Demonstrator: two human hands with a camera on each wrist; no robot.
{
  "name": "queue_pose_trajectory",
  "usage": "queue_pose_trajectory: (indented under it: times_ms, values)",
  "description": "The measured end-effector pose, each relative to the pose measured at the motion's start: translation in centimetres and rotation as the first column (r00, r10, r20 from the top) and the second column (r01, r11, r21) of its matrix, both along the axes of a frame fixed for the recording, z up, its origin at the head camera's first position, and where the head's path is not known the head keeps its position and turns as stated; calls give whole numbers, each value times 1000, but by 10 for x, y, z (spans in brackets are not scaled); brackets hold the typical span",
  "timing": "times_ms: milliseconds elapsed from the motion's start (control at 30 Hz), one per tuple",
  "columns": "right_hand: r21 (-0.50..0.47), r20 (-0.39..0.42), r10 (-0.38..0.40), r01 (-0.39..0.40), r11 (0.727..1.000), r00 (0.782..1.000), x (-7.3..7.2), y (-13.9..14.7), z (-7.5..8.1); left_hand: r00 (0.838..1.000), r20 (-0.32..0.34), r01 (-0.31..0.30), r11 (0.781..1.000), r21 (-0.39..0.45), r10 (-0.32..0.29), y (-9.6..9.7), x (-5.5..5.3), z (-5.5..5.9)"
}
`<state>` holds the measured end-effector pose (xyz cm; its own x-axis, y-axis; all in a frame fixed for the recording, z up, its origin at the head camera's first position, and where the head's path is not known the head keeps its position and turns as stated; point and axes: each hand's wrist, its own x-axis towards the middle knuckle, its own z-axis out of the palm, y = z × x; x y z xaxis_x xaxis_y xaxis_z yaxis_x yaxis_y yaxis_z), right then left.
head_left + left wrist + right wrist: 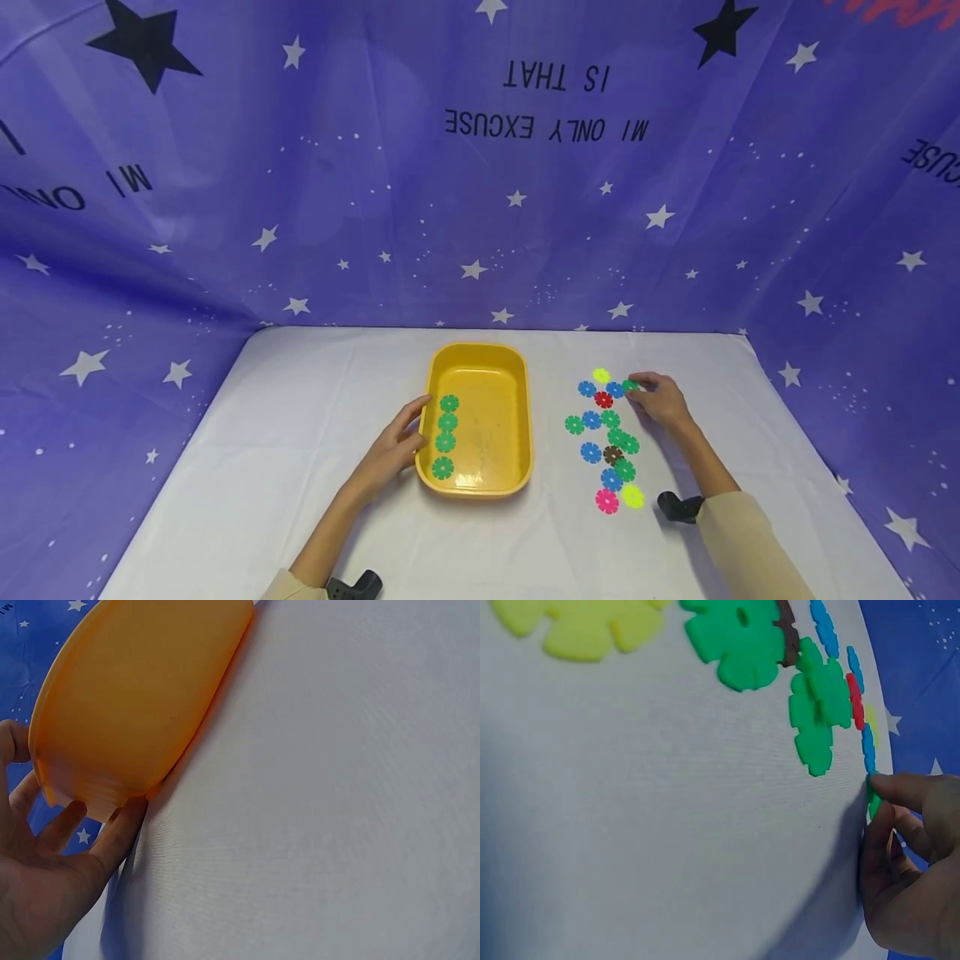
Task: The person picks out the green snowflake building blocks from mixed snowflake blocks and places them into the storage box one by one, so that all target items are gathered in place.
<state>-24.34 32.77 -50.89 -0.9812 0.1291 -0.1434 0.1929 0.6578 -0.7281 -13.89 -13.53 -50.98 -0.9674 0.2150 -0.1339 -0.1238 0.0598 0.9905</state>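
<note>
A yellow plastic tray [480, 493] stands left of centre on the white table, with several green notched discs [446, 442] in a column along its left inside. My left hand [392, 452] holds the tray's left side, fingers at the rim and against the outer wall, as the left wrist view also shows. On the right, my right hand [663, 402] pinches a green notched disc [874, 802] between thumb and fingers, low over the cloth. That disc sits right beside a blue disc [615, 389] at the far end of the loose group.
Loose discs lie right of the tray: a red one [603, 400], a brown one [612, 455], a pink one [607, 501], yellow ones [633, 497], plus several blue and green. Some green ones overlap. A purple star-printed curtain [472, 208] surrounds the table [360, 367].
</note>
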Motion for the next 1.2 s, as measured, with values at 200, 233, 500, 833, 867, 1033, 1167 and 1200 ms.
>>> queue_pose_trajectory:
  times_ms: [200, 233, 500, 833, 867, 1033, 1167, 1200]
  values:
    - [-26, 4, -32, 32, 999, 999, 0, 3, -1, 1000, 5, 3, 1000, 6, -3, 0, 0, 1]
    - [-41, 1, -41, 41, 998, 999, 0, 4, -2, 1000, 3, 3, 1000, 9, -3, 0, 0, 1]
    - [-100, -61, -73, 67, 993, 995, 7, 4, 4, 1000, -8, 13, 1000, 3, -13, 1, -1, 1]
    - [-217, -232, 66, -118, 969, 970, 15, -44, 43, 1000, -7, 6, 1000, -1, -6, 1, 1, 1]
    - [-234, -240, 87, -144, 961, 967, 15, -52, 46, 1000, -7, 6, 1000, 1, -6, 1, 1, 1]
    - [-324, -244, 171, -247, 913, 955, 14, -92, 58, 1000, -4, 10, 1000, 9, -10, 1, 1, 1]
    - [-394, -219, 208, -282, 875, 953, 12, -125, 64, 1000, 3, 0, 1000, 8, 0, 1, 2, 1]
    - [-408, -212, 219, -290, 866, 952, 12, -133, 64, 1000, 4, -3, 1000, 10, 3, 1, 2, 1]
